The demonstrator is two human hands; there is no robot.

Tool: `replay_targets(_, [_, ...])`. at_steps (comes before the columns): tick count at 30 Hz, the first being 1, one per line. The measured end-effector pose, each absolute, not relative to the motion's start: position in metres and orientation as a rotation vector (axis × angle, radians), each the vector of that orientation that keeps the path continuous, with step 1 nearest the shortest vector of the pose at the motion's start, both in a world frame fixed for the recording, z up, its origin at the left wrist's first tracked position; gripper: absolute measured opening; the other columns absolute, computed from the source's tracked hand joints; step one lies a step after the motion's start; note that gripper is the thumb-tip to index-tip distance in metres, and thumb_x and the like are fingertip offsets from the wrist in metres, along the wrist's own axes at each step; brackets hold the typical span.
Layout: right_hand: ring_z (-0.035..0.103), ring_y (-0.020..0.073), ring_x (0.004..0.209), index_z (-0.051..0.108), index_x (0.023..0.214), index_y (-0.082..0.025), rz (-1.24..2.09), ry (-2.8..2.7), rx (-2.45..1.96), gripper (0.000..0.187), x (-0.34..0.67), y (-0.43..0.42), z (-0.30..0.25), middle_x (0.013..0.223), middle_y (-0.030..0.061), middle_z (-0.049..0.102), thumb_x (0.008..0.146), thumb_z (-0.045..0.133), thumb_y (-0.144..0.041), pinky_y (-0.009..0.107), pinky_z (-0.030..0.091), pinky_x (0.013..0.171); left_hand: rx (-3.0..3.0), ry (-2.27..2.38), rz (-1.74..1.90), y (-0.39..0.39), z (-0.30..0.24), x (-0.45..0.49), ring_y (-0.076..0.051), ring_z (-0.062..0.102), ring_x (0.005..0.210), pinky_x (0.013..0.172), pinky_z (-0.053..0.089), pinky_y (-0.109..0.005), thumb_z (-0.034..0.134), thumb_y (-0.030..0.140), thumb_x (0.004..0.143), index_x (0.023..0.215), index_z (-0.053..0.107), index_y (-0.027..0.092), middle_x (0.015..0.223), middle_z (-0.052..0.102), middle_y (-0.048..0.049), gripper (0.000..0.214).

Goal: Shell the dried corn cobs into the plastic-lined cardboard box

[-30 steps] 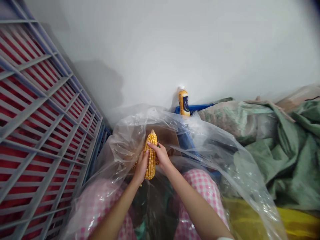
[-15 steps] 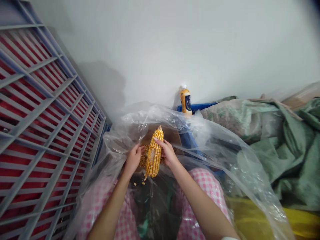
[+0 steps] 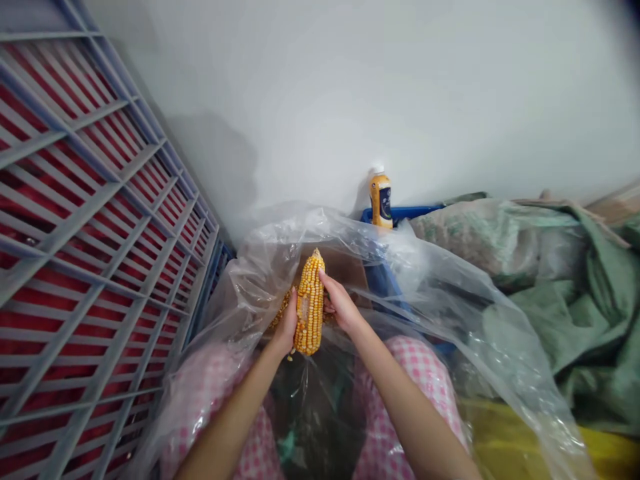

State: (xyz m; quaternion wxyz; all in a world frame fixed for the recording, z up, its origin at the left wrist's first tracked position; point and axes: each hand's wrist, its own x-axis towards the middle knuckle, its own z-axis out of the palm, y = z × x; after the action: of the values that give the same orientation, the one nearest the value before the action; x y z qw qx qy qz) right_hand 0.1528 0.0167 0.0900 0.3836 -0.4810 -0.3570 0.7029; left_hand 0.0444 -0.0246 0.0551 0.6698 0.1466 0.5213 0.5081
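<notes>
A yellow corn cob (image 3: 311, 307) stands tip up between my two hands, with a bare patch on its left side where kernels are gone. My right hand (image 3: 342, 303) grips it from the right, thumb on the front and fingers curled behind. Against the cob's left side, by the bare patch, presses my left hand (image 3: 287, 327), its fingers partly hidden behind the cob. Loose kernels (image 3: 281, 312) lie beneath, inside a clear plastic bag (image 3: 440, 267) spread over my knees. A few kernels hang near the cob's lower end.
On the left rises a grey plastic crate (image 3: 117, 190) with red behind its slats. A yellow bottle (image 3: 381, 200) stands on the rim of a blue crate (image 3: 415, 212) by the wall. Green sacks (image 3: 555, 313) and yellow material (image 3: 505, 427) lie to the right.
My left hand has moved right, from beside the cob to contact with its left side. My right hand still holds the cob. The view has shifted slightly.
</notes>
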Motion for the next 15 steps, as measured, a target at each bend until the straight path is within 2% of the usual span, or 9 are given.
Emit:
replay_targets(1, [0.039, 0.0079, 0.045, 0.059, 0.081, -0.019, 1.714, -1.017, -1.261, 0.046, 0.152, 0.016, 0.089, 0.061, -0.0025, 0.054, 0.074, 0.051, -0.064, 0.02, 0.027, 0.043, 0.31, 1.162, 1.165, -0.025, 0.055, 0.044, -0.021, 0.059, 0.111, 0.099, 0.043, -0.032, 0.035, 0.053, 0.089, 0.111, 0.064, 0.018, 0.11, 0.068, -0.0067, 0.05])
replay_targets(3, [0.056, 0.0149, 0.071, 0.062, 0.089, -0.02, 1.436, -1.264, -1.362, 0.048, 0.155, 0.015, 0.088, 0.081, 0.0033, 0.063, 0.082, 0.038, -0.062, 0.025, 0.041, 0.063, 0.312, 1.127, 1.197, -0.024, 0.057, 0.041, -0.021, 0.059, 0.111, 0.098, 0.043, -0.031, 0.034, 0.054, 0.089, 0.111, 0.064, 0.018, 0.112, 0.068, -0.0069, 0.051])
replay_targets(5, [0.057, 0.0201, 0.096, 0.063, 0.099, -0.021, 1.087, -1.531, -1.479, 0.045, 0.16, 0.015, 0.089, 0.102, 0.0077, 0.064, 0.088, 0.034, -0.053, 0.029, 0.04, 0.08, 0.32, 1.118, 1.215, -0.022, 0.058, 0.037, -0.021, 0.059, 0.11, 0.097, 0.044, -0.031, 0.036, 0.054, 0.089, 0.111, 0.063, 0.017, 0.111, 0.068, -0.0078, 0.051])
replay_targets(6, [0.057, 0.0214, 0.1, 0.062, 0.103, -0.021, 0.948, -1.66, -1.523, 0.042, 0.163, 0.014, 0.091, 0.107, 0.009, 0.063, 0.089, 0.034, -0.048, 0.03, 0.039, 0.083, 0.31, 1.132, 1.219, -0.021, 0.059, 0.034, -0.021, 0.06, 0.109, 0.097, 0.044, -0.031, 0.037, 0.053, 0.089, 0.112, 0.063, 0.017, 0.11, 0.068, -0.0081, 0.05])
replay_targets(9, [0.062, 0.0218, 0.091, 0.063, 0.102, -0.023, 0.781, -1.991, -1.541, 0.036, 0.173, 0.012, 0.101, 0.099, 0.0075, 0.068, 0.091, 0.033, -0.041, 0.029, 0.039, 0.075, 0.247, 1.167, 1.221, -0.019, 0.063, 0.027, -0.02, 0.063, 0.102, 0.094, 0.046, -0.031, 0.043, 0.051, 0.087, 0.112, 0.062, 0.016, 0.106, 0.069, -0.0084, 0.047])
replay_targets(15, [0.064, 0.0202, 0.067, 0.065, 0.093, -0.026, 0.538, -2.418, -1.529, 0.038, 0.179, 0.002, 0.116, 0.077, 0.0056, 0.07, 0.092, 0.033, -0.046, 0.027, 0.028, 0.057, 0.183, 1.027, 1.156, -0.017, 0.078, 0.016, -0.021, 0.067, 0.088, 0.082, 0.052, -0.032, 0.044, 0.058, 0.084, 0.106, 0.064, 0.013, 0.093, 0.071, -0.0092, 0.054])
